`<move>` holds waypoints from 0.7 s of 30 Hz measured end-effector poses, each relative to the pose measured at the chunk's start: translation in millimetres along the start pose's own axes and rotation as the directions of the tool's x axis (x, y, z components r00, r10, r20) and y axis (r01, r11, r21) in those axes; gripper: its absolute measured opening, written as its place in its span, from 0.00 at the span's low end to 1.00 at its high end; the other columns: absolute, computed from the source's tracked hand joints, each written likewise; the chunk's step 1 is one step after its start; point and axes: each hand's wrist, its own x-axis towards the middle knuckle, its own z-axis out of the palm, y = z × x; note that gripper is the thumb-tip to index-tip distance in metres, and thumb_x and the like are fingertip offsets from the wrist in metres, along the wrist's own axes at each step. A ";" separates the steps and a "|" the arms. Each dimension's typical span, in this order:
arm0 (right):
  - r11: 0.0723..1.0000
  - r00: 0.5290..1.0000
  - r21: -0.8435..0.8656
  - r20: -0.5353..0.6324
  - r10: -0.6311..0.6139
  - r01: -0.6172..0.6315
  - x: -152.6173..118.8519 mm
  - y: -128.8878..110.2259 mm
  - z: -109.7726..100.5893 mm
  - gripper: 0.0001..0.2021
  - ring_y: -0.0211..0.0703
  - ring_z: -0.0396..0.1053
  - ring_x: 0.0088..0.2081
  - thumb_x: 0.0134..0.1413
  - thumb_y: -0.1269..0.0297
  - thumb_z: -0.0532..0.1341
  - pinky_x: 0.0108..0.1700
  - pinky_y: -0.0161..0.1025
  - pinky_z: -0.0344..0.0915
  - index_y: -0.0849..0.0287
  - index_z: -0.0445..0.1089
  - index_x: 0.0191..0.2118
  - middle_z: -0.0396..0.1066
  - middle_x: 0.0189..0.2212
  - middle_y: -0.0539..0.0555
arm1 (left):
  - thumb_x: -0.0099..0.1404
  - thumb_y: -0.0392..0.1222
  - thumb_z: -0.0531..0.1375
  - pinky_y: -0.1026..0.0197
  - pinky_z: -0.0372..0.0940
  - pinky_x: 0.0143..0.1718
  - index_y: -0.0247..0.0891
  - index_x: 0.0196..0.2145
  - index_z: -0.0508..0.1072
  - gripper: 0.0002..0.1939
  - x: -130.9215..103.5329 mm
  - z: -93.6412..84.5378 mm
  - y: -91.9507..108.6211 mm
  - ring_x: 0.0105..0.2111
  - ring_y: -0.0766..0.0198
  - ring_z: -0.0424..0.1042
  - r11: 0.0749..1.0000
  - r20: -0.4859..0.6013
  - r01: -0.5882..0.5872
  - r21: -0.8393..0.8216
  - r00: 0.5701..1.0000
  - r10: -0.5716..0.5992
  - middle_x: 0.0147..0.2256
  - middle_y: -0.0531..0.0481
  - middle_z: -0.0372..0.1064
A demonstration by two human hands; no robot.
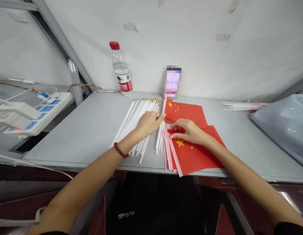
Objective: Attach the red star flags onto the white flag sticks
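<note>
My left hand [149, 123] is closed, its thumb against the white edge of an upper red flag [188, 112] with yellow stars. Under and beside this hand lies a row of white sticks [126, 124] with gold tips at their far ends. More white sticks [159, 142] lie just right of them. My right hand [188, 131] rests over a fanned stack of red flags [202, 150], near their white sleeve edges. Its thumb and fingers are curved and apart, with nothing visible gripped between them. The far part of the stack is hidden under the upper flag and this hand.
A water bottle [123, 76] and a blurred phone [172, 81] stand by the wall. Thin white sticks [245, 106] and a bluish plastic bag [283, 127] lie on the right. A power strip [50, 106] with cables is at left. The table's front edge [87, 165] is close.
</note>
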 end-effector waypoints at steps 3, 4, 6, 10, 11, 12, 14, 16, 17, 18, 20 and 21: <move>1.000 0.997 0.011 0.076 0.025 -0.026 -0.5 2.1 1.9 0.25 0.48 0.66 0.40 0.47 0.43 0.65 0.43 0.45 0.62 0.59 0.69 0.41 0.69 0.37 0.57 | 0.66 0.49 0.50 0.59 0.43 0.25 0.41 0.15 0.50 0.24 1.1 -7.6 -3.0 0.19 0.65 0.51 0.996 -0.025 0.022 0.087 0.999 -0.020 0.16 0.52 0.52; 0.999 0.995 0.010 0.091 0.035 -0.036 -0.7 2.6 1.4 0.26 0.49 0.66 0.41 0.45 0.41 0.66 0.44 0.45 0.62 0.59 0.68 0.41 0.69 0.38 0.58 | 0.65 0.47 0.51 0.59 0.44 0.25 0.41 0.15 0.52 0.22 1.4 -10.8 -4.6 0.19 0.64 0.52 0.992 -0.028 0.025 0.121 0.999 -0.022 0.17 0.51 0.53; 0.998 0.992 0.005 0.111 0.054 -0.055 -1.1 2.5 -0.2 0.28 0.50 0.65 0.43 0.42 0.41 0.67 0.46 0.47 0.60 0.59 0.67 0.41 0.68 0.40 0.58 | 0.61 0.45 0.54 0.60 0.45 0.26 0.40 0.16 0.56 0.19 1.4 -17.0 -7.8 0.20 0.64 0.53 0.981 -0.020 0.038 0.188 0.999 -0.035 0.18 0.50 0.57; 0.995 0.985 -0.015 0.137 0.101 -0.100 -0.7 0.0 -1.2 0.29 0.51 0.65 0.44 0.39 0.41 0.69 0.48 0.49 0.58 0.58 0.66 0.41 0.68 0.41 0.57 | 0.57 0.45 0.57 0.59 0.45 0.26 0.40 0.14 0.58 0.18 0.3 -23.2 -9.6 0.20 0.63 0.54 0.950 0.082 0.108 0.293 0.987 -0.138 0.18 0.49 0.56; 0.993 0.983 -0.015 0.143 0.118 -0.117 -0.4 -0.6 -0.8 0.29 0.51 0.65 0.43 0.39 0.42 0.69 0.48 0.48 0.58 0.57 0.65 0.41 0.68 0.40 0.56 | 0.56 0.45 0.58 0.59 0.45 0.25 0.41 0.13 0.56 0.19 0.2 -23.3 -9.1 0.19 0.62 0.54 0.945 0.109 0.119 0.303 0.981 -0.159 0.17 0.49 0.54; 0.991 0.980 -0.013 0.149 0.135 -0.134 -0.2 -1.1 -0.2 0.28 0.50 0.66 0.41 0.40 0.42 0.69 0.48 0.48 0.57 0.57 0.65 0.41 0.68 0.38 0.55 | 0.55 0.44 0.58 0.58 0.45 0.25 0.41 0.12 0.54 0.20 0.2 -23.1 -8.4 0.19 0.62 0.54 0.944 0.130 0.126 0.304 0.976 -0.172 0.16 0.50 0.52; 0.987 0.976 -0.006 0.152 0.157 -0.158 0.1 -1.9 0.7 0.27 0.49 0.66 0.40 0.41 0.44 0.69 0.47 0.48 0.57 0.58 0.65 0.42 0.68 0.36 0.54 | 0.54 0.43 0.59 0.58 0.44 0.25 0.42 0.11 0.50 0.22 0.8 -22.3 -6.9 0.18 0.62 0.54 0.950 0.154 0.127 0.287 0.972 -0.177 0.14 0.51 0.48; 0.987 0.977 0.002 0.143 0.156 -0.158 0.0 -2.4 0.9 0.26 0.49 0.65 0.42 0.43 0.46 0.69 0.48 0.48 0.57 0.57 0.65 0.42 0.68 0.38 0.55 | 0.53 0.42 0.59 0.58 0.44 0.24 0.42 0.11 0.48 0.23 2.0 -21.4 -6.0 0.18 0.63 0.53 0.952 0.162 0.137 0.275 0.969 -0.186 0.14 0.53 0.46; 0.988 0.979 0.006 0.137 0.150 -0.153 -0.2 -2.6 0.6 0.25 0.50 0.65 0.44 0.43 0.47 0.69 0.49 0.48 0.57 0.57 0.65 0.42 0.68 0.40 0.56 | 0.52 0.42 0.59 0.58 0.44 0.24 0.42 0.12 0.48 0.23 2.6 -21.0 -5.7 0.17 0.63 0.53 0.950 0.164 0.146 0.275 0.967 -0.196 0.14 0.53 0.46; 0.989 0.980 0.008 0.134 0.147 -0.149 -0.4 -2.8 0.3 0.24 0.51 0.65 0.45 0.43 0.48 0.69 0.49 0.48 0.57 0.57 0.65 0.42 0.68 0.41 0.57 | 0.52 0.41 0.59 0.58 0.44 0.24 0.42 0.12 0.48 0.22 3.1 -20.5 -5.5 0.17 0.64 0.53 0.949 0.169 0.156 0.276 0.964 -0.207 0.14 0.53 0.47; 0.988 0.978 0.010 0.140 0.153 -0.156 -0.9 -3.0 -0.6 0.23 0.51 0.65 0.45 0.44 0.49 0.69 0.49 0.48 0.58 0.57 0.66 0.41 0.69 0.41 0.56 | 0.51 0.41 0.59 0.59 0.46 0.23 0.42 0.12 0.51 0.20 3.8 -19.2 -4.9 0.17 0.64 0.55 0.945 0.177 0.178 0.276 0.957 -0.232 0.14 0.53 0.50; 0.986 0.976 0.017 0.149 0.161 -0.165 -1.0 -3.2 -1.0 0.23 0.50 0.66 0.43 0.44 0.49 0.69 0.48 0.48 0.58 0.57 0.66 0.42 0.69 0.39 0.56 | 0.50 0.41 0.59 0.59 0.46 0.22 0.41 0.12 0.52 0.19 3.9 -18.4 -4.5 0.17 0.64 0.56 0.944 0.178 0.186 0.273 0.954 -0.240 0.14 0.52 0.51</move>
